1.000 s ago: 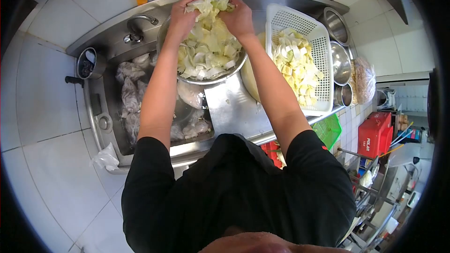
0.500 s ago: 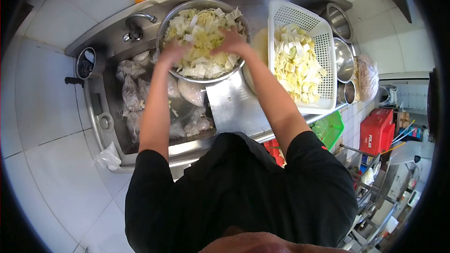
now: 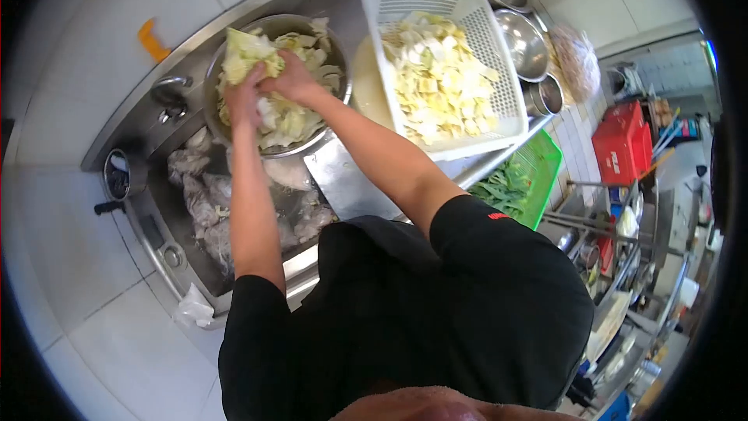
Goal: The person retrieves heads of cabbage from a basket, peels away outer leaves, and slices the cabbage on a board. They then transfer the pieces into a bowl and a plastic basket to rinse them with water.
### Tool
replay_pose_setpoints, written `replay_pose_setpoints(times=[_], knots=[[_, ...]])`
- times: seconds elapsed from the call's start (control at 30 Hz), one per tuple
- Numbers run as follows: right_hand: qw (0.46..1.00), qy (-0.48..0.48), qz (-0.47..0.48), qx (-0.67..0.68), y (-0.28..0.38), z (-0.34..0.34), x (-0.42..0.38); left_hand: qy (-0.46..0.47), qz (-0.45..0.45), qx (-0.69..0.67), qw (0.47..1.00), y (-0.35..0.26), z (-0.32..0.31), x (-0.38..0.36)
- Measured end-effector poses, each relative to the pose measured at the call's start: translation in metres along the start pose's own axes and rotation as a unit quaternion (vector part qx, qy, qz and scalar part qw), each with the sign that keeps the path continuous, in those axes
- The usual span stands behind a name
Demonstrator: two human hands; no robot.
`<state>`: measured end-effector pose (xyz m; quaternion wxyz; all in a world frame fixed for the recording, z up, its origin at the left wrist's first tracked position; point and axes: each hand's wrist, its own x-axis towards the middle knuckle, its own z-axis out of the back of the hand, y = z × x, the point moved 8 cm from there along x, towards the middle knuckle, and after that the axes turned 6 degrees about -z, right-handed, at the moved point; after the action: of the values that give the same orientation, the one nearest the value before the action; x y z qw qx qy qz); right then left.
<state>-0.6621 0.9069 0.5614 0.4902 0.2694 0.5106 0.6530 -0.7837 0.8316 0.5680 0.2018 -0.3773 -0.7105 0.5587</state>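
Over a round steel bowl (image 3: 340, 113) of cut cabbage, my left hand (image 3: 244, 96) and my right hand (image 3: 292, 78) are close together. Between them they hold a clump of cabbage (image 3: 251, 54) above the bowl's left side. Fingers of both hands are wrapped against the leaves. More cut cabbage (image 3: 292, 121) lies in the bowl below. To the right, a white perforated basket (image 3: 509, 109) holds a heap of cut cabbage pieces (image 3: 440, 78).
A sink (image 3: 304, 195) with bagged items (image 3: 204, 203) lies below the bowl, with a faucet (image 3: 171, 97) at its left. Steel bowls (image 3: 522, 45) stand right of the basket. A green crate (image 3: 545, 179) with leafy greens sits lower right.
My hands have come together and lifted a clump of cabbage; before, they were spread apart in the bowl. The whole view has tilted and shifted, with the basket now further left.
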Motion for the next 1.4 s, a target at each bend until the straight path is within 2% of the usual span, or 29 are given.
replay_pose_setpoints(times=[0.07,0.1,0.17,0.3,0.33,0.4,0.47,0.53,0.57,0.6,0.67,0.7,0.8,0.83,0.9,0.93,1.0,1.03,1.1,1.13,1.17,1.2,1.27,1.33,1.37,1.4], knots=[[0.996,-0.028,0.065,0.047,0.029,0.018,-0.001,0.007,-0.032,0.013,0.999,-0.034,-0.019,-0.002],[0.994,-0.031,0.082,0.064,0.041,0.032,-0.002,0.036,-0.090,0.003,0.995,-0.056,-0.034,-0.003],[0.988,-0.034,0.116,0.096,0.073,0.068,-0.009,0.060,-0.108,0.013,0.992,-0.092,-0.073,-0.016],[0.982,-0.058,0.112,0.138,0.106,0.172,-0.038,0.154,-0.167,-0.017,0.974,-0.117,-0.166,-0.046],[0.985,-0.054,0.100,0.132,0.106,0.196,-0.043,0.191,-0.182,-0.024,0.964,-0.119,-0.194,-0.055],[0.971,-0.101,0.151,0.156,0.083,0.247,-0.039,0.268,-0.147,-0.055,0.951,-0.092,-0.247,-0.058],[0.978,-0.123,0.108,0.132,0.049,0.291,-0.032,0.326,-0.160,0.038,0.931,-0.039,-0.292,-0.039],[0.988,-0.150,0.024,-0.035,0.017,0.323,-0.030,0.393,-0.098,0.279,0.871,-0.008,-0.311,-0.045],[0.965,-0.128,-0.014,-0.229,-0.002,0.334,-0.029,0.417,-0.061,0.393,0.817,0.008,-0.309,-0.047],[0.904,-0.101,-0.049,-0.413,-0.015,0.343,-0.027,0.407,-0.091,0.386,0.823,0.009,-0.304,-0.045],[0.907,-0.157,-0.084,-0.382,-0.005,0.357,-0.038,0.384,-0.150,0.379,0.828,0.002,-0.279,-0.046],[0.908,-0.184,-0.103,-0.362,0.000,0.356,-0.046,0.374,-0.114,0.329,0.860,-0.003,-0.259,-0.045],[0.959,-0.213,0.033,-0.182,0.044,0.295,-0.048,0.288,-0.181,0.291,0.894,-0.005,-0.172,-0.006],[0.977,-0.175,0.063,-0.109,0.054,0.261,-0.044,0.236,-0.141,0.304,0.912,0.001,-0.130,0.011],[0.994,-0.076,0.064,-0.034,0.065,0.179,-0.042,0.136,-0.073,0.320,0.935,0.009,-0.055,0.043],[0.997,-0.036,0.063,0.000,0.070,0.145,-0.039,0.078,-0.119,0.404,0.904,0.010,-0.019,0.062],[1.000,0.025,-0.001,0.002,0.045,0.082,-0.015,-0.025,-0.205,0.549,0.810,0.012,0.030,0.090],[0.999,-0.007,0.013,-0.044,0.027,0.065,0.003,-0.024,-0.169,0.564,0.808,0.005,0.035,0.084],[0.987,-0.073,0.040,-0.137,-0.015,0.036,0.042,0.054,-0.140,0.463,0.873,0.024,0.042,0.095],[0.985,-0.076,0.026,-0.155,-0.029,0.024,0.054,0.093,-0.125,0.409,0.899,0.038,0.044,0.103],[0.981,-0.080,0.012,-0.174,-0.039,0.015,0.065,0.107,-0.097,0.429,0.891,0.050,0.044,0.114],[0.978,-0.085,-0.002,-0.192,-0.049,0.008,0.076,0.103,-0.073,0.369,0.921,0.059,0.048,0.122],[0.997,-0.037,0.013,-0.072,-0.066,-0.014,0.093,0.098,-0.023,0.240,0.965,0.068,0.036,0.116],[0.999,0.019,0.012,0.034,-0.085,-0.042,0.113,0.068,0.007,0.184,0.981,0.073,0.028,0.115],[0.988,0.057,-0.109,0.088,-0.048,-0.037,0.081,0.060,0.035,0.155,0.985,0.079,0.027,0.116],[0.978,0.059,-0.130,0.150,-0.055,-0.043,0.079,0.051,0.064,0.126,0.989,0.084,0.024,0.116]])
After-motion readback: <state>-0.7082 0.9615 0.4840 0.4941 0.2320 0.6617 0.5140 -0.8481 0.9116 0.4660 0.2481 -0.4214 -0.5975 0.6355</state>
